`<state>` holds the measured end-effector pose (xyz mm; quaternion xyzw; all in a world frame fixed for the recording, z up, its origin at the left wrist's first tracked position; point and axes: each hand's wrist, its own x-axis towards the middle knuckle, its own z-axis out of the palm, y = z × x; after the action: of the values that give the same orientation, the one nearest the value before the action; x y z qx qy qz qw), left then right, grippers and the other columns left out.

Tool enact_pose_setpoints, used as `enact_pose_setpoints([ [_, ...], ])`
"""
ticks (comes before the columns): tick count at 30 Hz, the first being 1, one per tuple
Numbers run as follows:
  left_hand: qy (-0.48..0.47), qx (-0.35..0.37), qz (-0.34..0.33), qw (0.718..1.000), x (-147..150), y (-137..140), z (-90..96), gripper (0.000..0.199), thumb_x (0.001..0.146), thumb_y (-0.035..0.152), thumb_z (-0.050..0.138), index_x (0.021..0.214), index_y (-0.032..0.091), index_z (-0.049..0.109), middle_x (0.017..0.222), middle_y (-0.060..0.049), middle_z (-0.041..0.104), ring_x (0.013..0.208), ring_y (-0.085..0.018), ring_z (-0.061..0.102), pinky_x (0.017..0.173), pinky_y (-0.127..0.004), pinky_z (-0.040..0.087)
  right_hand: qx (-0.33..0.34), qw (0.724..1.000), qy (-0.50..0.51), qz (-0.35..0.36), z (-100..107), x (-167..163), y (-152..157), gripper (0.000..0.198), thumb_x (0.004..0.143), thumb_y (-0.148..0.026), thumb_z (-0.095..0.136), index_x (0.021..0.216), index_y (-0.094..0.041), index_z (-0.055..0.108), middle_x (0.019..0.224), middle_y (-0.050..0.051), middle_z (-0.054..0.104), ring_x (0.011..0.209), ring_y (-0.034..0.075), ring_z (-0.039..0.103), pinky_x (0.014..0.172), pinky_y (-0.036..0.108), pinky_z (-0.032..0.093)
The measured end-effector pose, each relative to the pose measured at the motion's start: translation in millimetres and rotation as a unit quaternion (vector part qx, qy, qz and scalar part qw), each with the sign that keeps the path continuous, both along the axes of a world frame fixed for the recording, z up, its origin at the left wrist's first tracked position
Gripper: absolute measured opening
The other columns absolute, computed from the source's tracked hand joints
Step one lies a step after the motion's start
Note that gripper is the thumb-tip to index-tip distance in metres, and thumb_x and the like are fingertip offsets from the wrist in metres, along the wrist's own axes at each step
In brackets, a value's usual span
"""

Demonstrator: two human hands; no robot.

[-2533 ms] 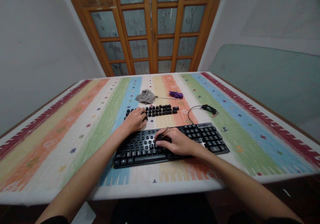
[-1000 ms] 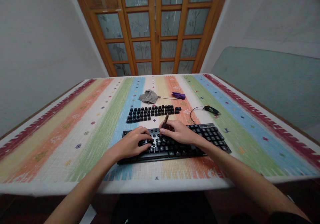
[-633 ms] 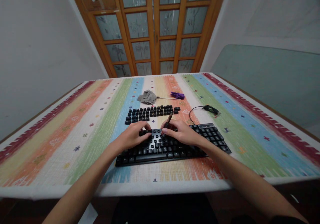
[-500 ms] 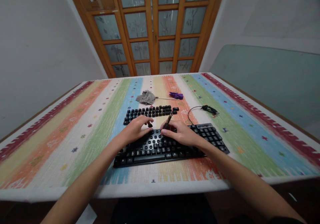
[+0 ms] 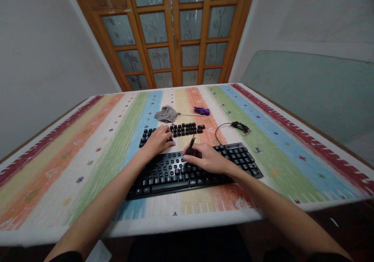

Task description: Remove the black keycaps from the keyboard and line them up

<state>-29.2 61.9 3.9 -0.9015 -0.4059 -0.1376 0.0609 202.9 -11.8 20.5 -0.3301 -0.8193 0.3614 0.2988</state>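
A black keyboard (image 5: pixel 172 184) lies before me, with keycaps gone from much of its left and upper part and the bare switch posts showing. My left hand (image 5: pixel 159 140) is beyond its back edge, over the loose black keycaps (image 5: pixel 185 128) laid out in rows. Its thumb and fingers are closed about a dark keycap (image 5: pixel 170 140), low at the cloth. Above the middle of the keyboard, my right hand (image 5: pixel 204 156) grips a slim dark tool (image 5: pixel 191 142) pointing up and away. The tool's lower end and exact kind are hidden by the fingers.
Behind the keycaps lie a grey cloth (image 5: pixel 166 114), a thin rod (image 5: pixel 188 115) and a purple cloth-like bundle (image 5: pixel 201 111). The keyboard's coiled cable (image 5: pixel 240 127) rests at the right. A striped tablecloth (image 5: pixel 96 168) covers the table.
My left hand has moved left and away from me, from over the keyboard to the rows of keycaps, carrying a keycap. My right hand keeps its hold on the tool. The view has shifted slightly.
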Motion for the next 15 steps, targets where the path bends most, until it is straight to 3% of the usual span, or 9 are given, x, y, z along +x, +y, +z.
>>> enact_pose_setpoints([
  [15, -0.039, -0.051, -0.024, 0.998, -4.2, 2.2, -2.3, 0.019, 0.077, 0.030, 0.076, 0.087, 0.016, 0.068, 0.097, -0.008, 0.057, 0.096, -0.025, 0.054, 0.087, -0.039, 0.048, 0.002, 1.000, -0.003, 0.012, -1.0, -0.3, -1.3, 0.023, 0.092, -0.035, 0.061, 0.092, -0.014, 0.068, 0.080, 0.003, 0.068, 0.070, 0.015, 0.060, 0.065, 0.025, 0.043],
])
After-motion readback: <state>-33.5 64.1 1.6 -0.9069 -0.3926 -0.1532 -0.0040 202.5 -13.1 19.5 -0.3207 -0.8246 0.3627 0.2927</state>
